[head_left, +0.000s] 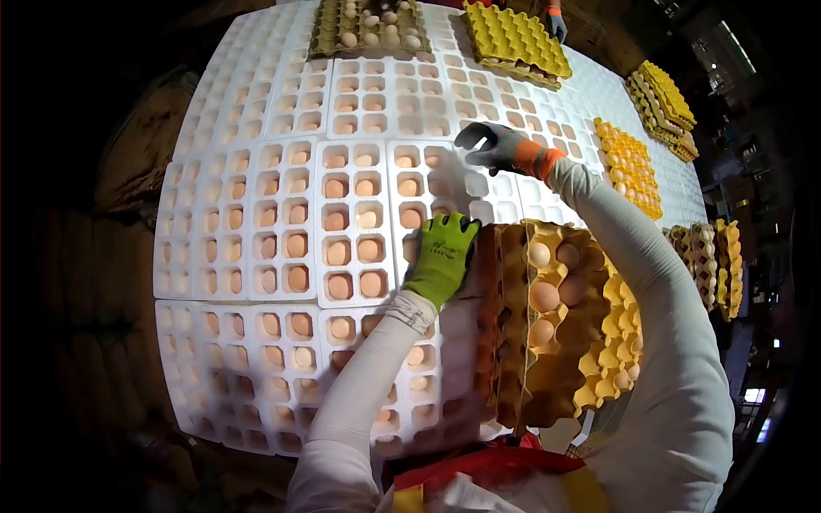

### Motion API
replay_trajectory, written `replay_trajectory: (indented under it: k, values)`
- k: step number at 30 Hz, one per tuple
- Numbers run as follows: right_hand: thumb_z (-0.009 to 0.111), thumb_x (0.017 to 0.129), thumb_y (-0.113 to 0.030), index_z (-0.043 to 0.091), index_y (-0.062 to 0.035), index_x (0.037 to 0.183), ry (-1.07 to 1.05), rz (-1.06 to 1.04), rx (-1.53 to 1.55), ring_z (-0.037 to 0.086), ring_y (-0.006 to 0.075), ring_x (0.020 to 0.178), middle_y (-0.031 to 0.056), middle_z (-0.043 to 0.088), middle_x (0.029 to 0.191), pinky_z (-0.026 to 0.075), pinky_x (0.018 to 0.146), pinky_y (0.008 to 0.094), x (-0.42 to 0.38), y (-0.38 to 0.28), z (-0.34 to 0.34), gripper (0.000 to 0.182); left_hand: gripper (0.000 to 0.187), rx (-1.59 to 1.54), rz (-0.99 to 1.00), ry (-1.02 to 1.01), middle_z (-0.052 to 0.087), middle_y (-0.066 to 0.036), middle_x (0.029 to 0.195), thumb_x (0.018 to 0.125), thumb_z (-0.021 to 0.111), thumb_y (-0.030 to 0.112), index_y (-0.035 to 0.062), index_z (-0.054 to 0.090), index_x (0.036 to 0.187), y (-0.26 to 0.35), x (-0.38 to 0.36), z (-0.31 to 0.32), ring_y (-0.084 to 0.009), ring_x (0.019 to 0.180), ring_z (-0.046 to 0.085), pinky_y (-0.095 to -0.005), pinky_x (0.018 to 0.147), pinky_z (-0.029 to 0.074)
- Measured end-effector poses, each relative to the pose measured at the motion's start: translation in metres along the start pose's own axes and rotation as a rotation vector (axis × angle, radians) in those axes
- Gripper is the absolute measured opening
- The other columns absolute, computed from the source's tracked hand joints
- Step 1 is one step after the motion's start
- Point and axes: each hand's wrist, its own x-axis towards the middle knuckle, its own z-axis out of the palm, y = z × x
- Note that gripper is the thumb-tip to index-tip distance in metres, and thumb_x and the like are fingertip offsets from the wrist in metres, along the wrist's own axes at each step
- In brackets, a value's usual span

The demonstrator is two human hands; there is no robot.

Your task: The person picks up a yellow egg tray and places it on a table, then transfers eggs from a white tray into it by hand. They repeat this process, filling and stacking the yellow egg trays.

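Observation:
My left hand (441, 256), in a green glove with dark fingertips, is palm down over a white foam tray (393, 222). Its fingers curl downward and their tips are hidden, so I cannot make out what they hold. Just beyond them an egg (440, 210) sits in a cell. Farther forward, my right hand (496, 147) wears a grey glove with an orange cuff. Its thumb and fingers are apart above the foam cells, with nothing visible between them. Below my right forearm stands a stack of yellow-brown egg trays (552, 376), with several eggs (545, 297) in the top one.
More foam trays holding eggs (338, 252) spread to the left. A dark egg tray (321, 34) with eggs stands at the far side, beside a yellow tray stack (517, 43). Another person's gloved hand (556, 26) shows there. Further egg trays (629, 167) stand along the right.

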Motion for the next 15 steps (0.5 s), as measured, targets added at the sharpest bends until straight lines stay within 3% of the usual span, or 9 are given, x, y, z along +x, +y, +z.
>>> replay_trajectory:
  k: [2, 5, 7, 8, 9, 10, 11, 14, 15]
  values:
    - [0.078, 0.080, -0.022, 0.068, -0.0137, 0.116, 0.055, -0.173, -0.028, 0.063, 0.0112, 0.081, 0.0021, 0.067, 0.107, 0.057, 0.069, 0.0294, 0.007, 0.031, -0.004, 0.039, 0.047, 0.019, 0.002, 0.049, 0.057, -0.011, 0.129, 0.085, 0.064, 0.016, 0.0143, 0.060, 0.132, -0.001, -0.007, 0.014, -0.0356, 0.116, 0.052, -0.0489, 0.097, 0.040]
    - [0.065, 0.085, -0.020, 0.068, -0.0125, 0.121, -0.074, -0.300, -0.528, 0.061, 0.0302, 0.110, 0.0111, 0.065, 0.121, 0.052, 0.096, 0.0431, 0.018, 0.062, 0.022, 0.037, 0.048, -0.131, -0.074, 0.120, 0.060, -0.009, 0.126, 0.082, 0.064, 0.005, 0.0138, 0.063, 0.129, 0.007, -0.012, -0.012, -0.0340, 0.117, 0.054, -0.0465, 0.097, 0.043]
    - [0.066, 0.080, -0.024, 0.071, -0.0139, 0.114, -0.108, -0.354, -0.702, 0.060, 0.0354, 0.109, 0.0131, 0.065, 0.118, 0.048, 0.100, 0.0469, -0.005, 0.037, 0.028, 0.035, 0.042, -0.223, -0.111, 0.299, 0.066, -0.012, 0.115, 0.081, 0.060, -0.006, 0.0073, 0.069, 0.121, 0.004, -0.017, -0.024, -0.0302, 0.102, 0.063, -0.0378, 0.090, 0.051]
    - [0.066, 0.083, -0.022, 0.071, -0.0144, 0.110, -0.046, -0.340, -0.568, 0.060, 0.0328, 0.109, 0.0105, 0.065, 0.116, 0.049, 0.097, 0.0448, -0.015, 0.031, 0.021, 0.029, 0.042, -0.423, -0.233, 0.262, 0.066, -0.011, 0.116, 0.084, 0.059, -0.007, 0.0054, 0.068, 0.122, 0.006, -0.024, -0.032, -0.0248, 0.101, 0.063, -0.0343, 0.089, 0.051]
    - [0.064, 0.088, -0.021, 0.070, -0.0125, 0.110, -0.165, -0.448, -0.472, 0.061, 0.0318, 0.107, 0.0102, 0.066, 0.115, 0.048, 0.096, 0.0437, -0.001, 0.041, 0.003, 0.024, 0.041, -0.616, -0.357, 0.229, 0.066, -0.010, 0.118, 0.086, 0.058, -0.009, 0.0034, 0.067, 0.124, 0.010, -0.027, -0.040, -0.0195, 0.101, 0.064, -0.0309, 0.088, 0.051]
    - [0.061, 0.093, -0.021, 0.069, -0.0107, 0.110, -0.079, -0.360, -0.591, 0.062, 0.0310, 0.105, 0.0102, 0.066, 0.112, 0.049, 0.095, 0.0428, -0.018, 0.017, -0.009, 0.022, 0.039, -0.620, -0.355, 0.250, 0.066, -0.009, 0.117, 0.087, 0.057, -0.009, 0.0019, 0.066, 0.124, 0.017, -0.030, -0.048, -0.0163, 0.100, 0.063, -0.0284, 0.087, 0.051]
    - [0.059, 0.096, -0.024, 0.069, -0.0100, 0.114, -0.124, -0.326, -0.394, 0.062, 0.0287, 0.106, 0.0093, 0.067, 0.113, 0.048, 0.097, 0.0402, -0.032, -0.001, -0.027, 0.025, 0.038, -0.621, -0.352, 0.277, 0.066, -0.008, 0.117, 0.089, 0.056, -0.010, 0.0003, 0.066, 0.124, 0.026, -0.033, -0.057, -0.0130, 0.100, 0.063, -0.0258, 0.085, 0.051]
    - [0.060, 0.098, -0.020, 0.068, -0.0070, 0.120, 0.129, -0.266, -0.316, 0.065, 0.0201, 0.107, 0.0078, 0.069, 0.121, 0.049, 0.097, 0.0356, -0.104, -0.027, -0.054, 0.027, 0.032, -0.573, -0.221, 0.241, 0.068, -0.009, 0.114, 0.088, 0.060, -0.008, 0.0004, 0.069, 0.118, 0.069, -0.033, -0.083, -0.0178, 0.104, 0.064, -0.0295, 0.091, 0.051]
    - [0.065, 0.097, -0.019, 0.069, -0.0072, 0.120, 0.068, -0.322, -0.212, 0.066, 0.0205, 0.105, 0.0085, 0.070, 0.121, 0.051, 0.096, 0.0351, -0.146, -0.062, -0.057, 0.026, 0.031, -0.552, -0.158, 0.230, 0.068, -0.009, 0.114, 0.088, 0.061, -0.007, 0.0005, 0.069, 0.117, 0.086, -0.030, -0.092, -0.0190, 0.105, 0.064, -0.0304, 0.093, 0.051]
